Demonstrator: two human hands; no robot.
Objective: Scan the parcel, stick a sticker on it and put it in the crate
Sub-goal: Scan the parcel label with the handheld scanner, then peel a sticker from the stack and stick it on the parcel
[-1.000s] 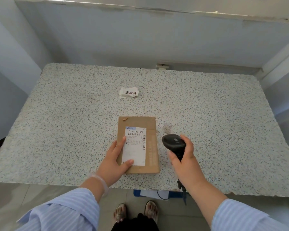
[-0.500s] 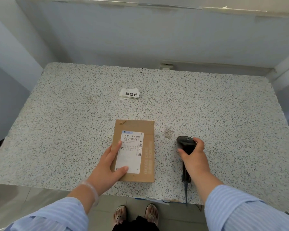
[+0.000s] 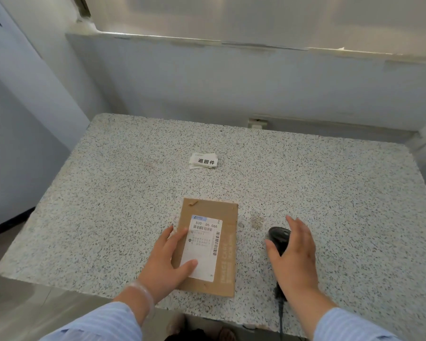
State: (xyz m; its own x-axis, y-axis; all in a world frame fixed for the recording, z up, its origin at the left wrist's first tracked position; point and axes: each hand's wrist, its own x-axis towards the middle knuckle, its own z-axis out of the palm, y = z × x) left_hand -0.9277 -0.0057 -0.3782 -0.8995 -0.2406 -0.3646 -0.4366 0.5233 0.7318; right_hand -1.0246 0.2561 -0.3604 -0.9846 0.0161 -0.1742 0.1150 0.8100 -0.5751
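A flat brown cardboard parcel lies on the speckled stone table near its front edge, white shipping label facing up. My left hand holds the parcel's left edge, thumb pressed on the label. A black barcode scanner lies on the table to the right of the parcel. My right hand is over the scanner's handle with its fingers spread, not gripping it. A small stack of white stickers with black characters sits further back, in the middle of the table. No crate is in view.
The scanner's cable hangs over the table's front edge. A grey wall closes the far side, with panels to the left and right. My feet show under the front edge.
My right hand has lowered the scanner onto the table right of the parcel and opened its fingers. My left hand has stayed on the parcel. The view has tilted upward.
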